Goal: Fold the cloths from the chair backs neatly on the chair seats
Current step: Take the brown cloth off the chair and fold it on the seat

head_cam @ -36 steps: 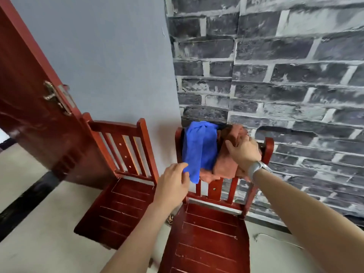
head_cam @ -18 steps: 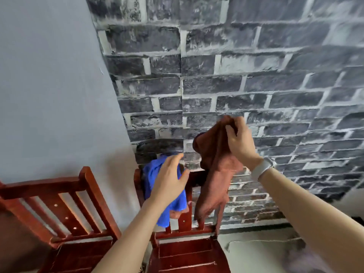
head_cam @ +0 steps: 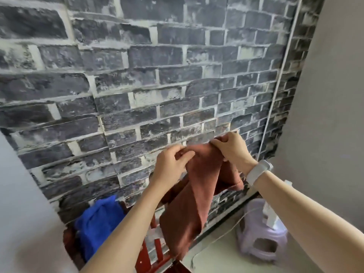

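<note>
Brown cloth held up in both hands, hanging long and twisted below them

The brown cloth [head_cam: 195,196] is held aloft, its long axis dropping from the hands toward the chair back [head_cam: 155,251]. Its top edge is pinched by the left hand [head_cam: 173,164] and the right hand [head_cam: 232,150], close together. The blue cloth [head_cam: 98,223] is left draped low, beyond the left forearm.

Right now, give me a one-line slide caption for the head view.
Both hands, left hand and right hand, pinch the rust-brown cloth up by its top edge; blue cloth drapes the chair back.
</note>
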